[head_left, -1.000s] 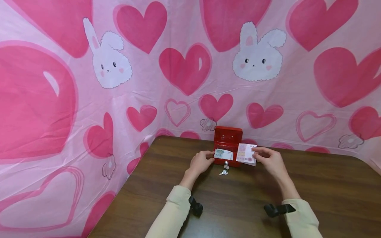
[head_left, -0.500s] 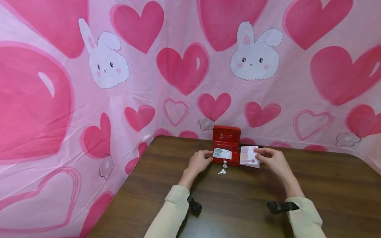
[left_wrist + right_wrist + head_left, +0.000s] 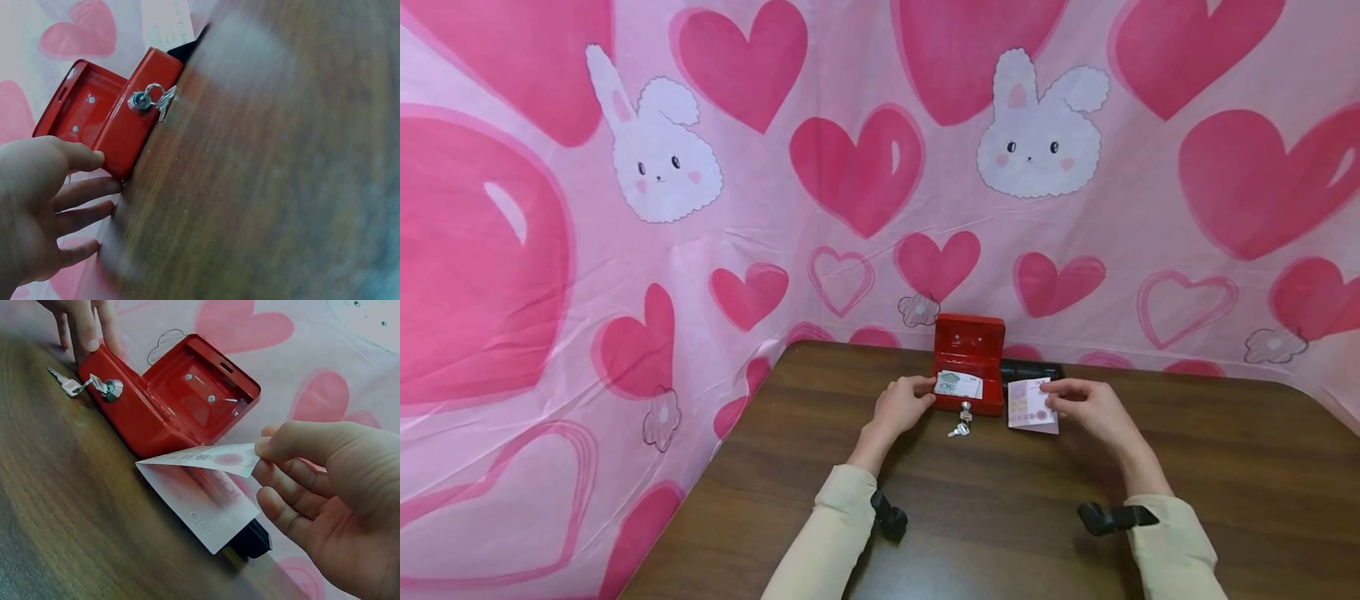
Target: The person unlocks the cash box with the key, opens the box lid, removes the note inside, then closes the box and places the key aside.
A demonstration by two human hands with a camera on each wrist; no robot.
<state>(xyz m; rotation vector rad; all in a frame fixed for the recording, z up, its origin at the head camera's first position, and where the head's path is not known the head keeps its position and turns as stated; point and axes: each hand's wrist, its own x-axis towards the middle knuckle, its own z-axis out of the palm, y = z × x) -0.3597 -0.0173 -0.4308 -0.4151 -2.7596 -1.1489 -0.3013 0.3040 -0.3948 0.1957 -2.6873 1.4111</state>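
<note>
A small red cash box (image 3: 967,407) stands with its lid raised, and a key (image 3: 64,382) hangs from the lock (image 3: 111,390) on its front. Inside lies a green-and-white banknote (image 3: 958,384). At the box's left end my left hand (image 3: 901,408) holds the corner with thumb and index finger, the other fingers spread. To the right of the box, my right hand (image 3: 1086,408) pinches a folded pink banknote (image 3: 1030,404) at its edge between thumb and fingers. The note's fold gapes in the right wrist view, and its lower flap slants toward the table.
A black object (image 3: 1032,372) lies right of the box near the back edge, partly behind the pink banknote. Around the brown wooden table (image 3: 1000,517) hangs a pink cloth (image 3: 850,75) with hearts and rabbits. Each wrist wears a black camera mount.
My right hand has drawn the pink banknote rightward and down, away from the box's right end, uncovering the black object behind. My left hand stays at the box's left corner.
</note>
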